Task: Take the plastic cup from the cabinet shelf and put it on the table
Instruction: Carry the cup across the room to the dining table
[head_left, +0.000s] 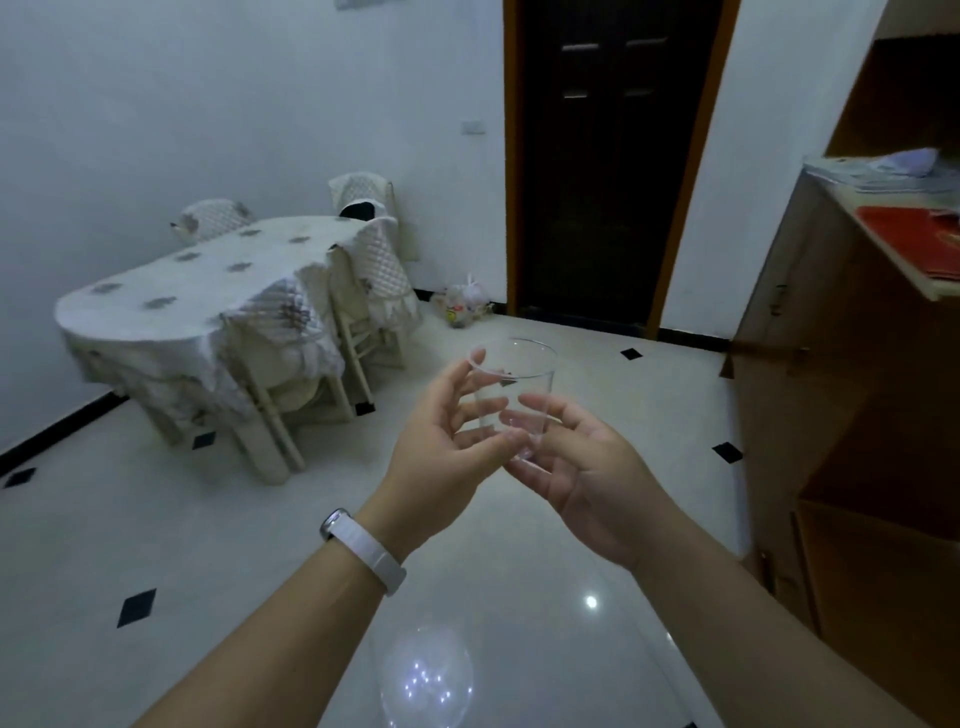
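Note:
A clear plastic cup is held upright in mid-air over the floor, between both my hands. My left hand, with a white watch on its wrist, wraps its fingers around the cup's left side. My right hand grips the cup's lower right side and base. The table, covered by a white patterned cloth, stands at the far left against the wall. The wooden cabinet with its shelf is at the right edge.
Covered chairs surround the table. A dark door is straight ahead, with a plastic bag on the floor beside it. Red and white papers lie on the cabinet ledge. The glossy tiled floor lies between me and the table.

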